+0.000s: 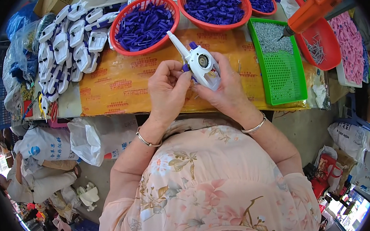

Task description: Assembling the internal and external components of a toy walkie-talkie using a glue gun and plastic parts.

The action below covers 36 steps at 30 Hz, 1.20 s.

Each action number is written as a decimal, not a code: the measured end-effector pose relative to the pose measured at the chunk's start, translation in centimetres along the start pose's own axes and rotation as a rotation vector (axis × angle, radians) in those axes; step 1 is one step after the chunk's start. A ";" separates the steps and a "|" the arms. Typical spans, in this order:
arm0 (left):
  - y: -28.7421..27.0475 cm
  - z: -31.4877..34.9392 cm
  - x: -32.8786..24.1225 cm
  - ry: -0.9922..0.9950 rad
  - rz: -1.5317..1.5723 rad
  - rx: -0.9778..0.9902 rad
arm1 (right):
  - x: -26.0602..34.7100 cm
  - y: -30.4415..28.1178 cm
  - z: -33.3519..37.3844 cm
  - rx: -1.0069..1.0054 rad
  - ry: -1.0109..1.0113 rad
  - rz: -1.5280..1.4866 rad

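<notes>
Above the table's front edge, a white plastic housing (200, 65) is held up, with a long pointed end towards the upper left and a round dark part in its face. My right hand (225, 86) is closed around its right side and lower end. At its left side, my left hand (170, 82) pinches a small purple plastic part (185, 67) against the housing; the fingers partly hide it. Another purple piece (193, 45) sticks out at the housing's upper edge. Inside the lower end, which looks clear or hollow, details are too small to tell.
Red baskets of purple parts (146, 27) (214, 8) stand at the back. White housings (70, 43) are piled at left. On the right are a green tray (301, 83) of small metal pieces, a red bowl (333, 50) with long screws, and an orange power driver (310, 15) hanging above.
</notes>
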<state>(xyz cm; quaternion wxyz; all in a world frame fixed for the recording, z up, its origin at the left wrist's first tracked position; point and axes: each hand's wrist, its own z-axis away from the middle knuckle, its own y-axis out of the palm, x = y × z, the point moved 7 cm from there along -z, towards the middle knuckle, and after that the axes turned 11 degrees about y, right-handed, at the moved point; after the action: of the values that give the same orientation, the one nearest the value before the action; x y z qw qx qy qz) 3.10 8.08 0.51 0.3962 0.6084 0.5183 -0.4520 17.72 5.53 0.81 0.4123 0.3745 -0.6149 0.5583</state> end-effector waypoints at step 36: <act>1.0 0.9 0.1 -0.106 0.145 0.004 | 0.2 -0.2 0.5 0.109 -0.025 -0.137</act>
<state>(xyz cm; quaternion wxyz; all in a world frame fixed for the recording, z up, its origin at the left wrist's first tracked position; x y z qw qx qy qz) 4.00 7.05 0.19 0.4536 0.6203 0.4500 -0.4549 17.80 4.96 1.03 0.4206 0.4445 -0.5617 0.5568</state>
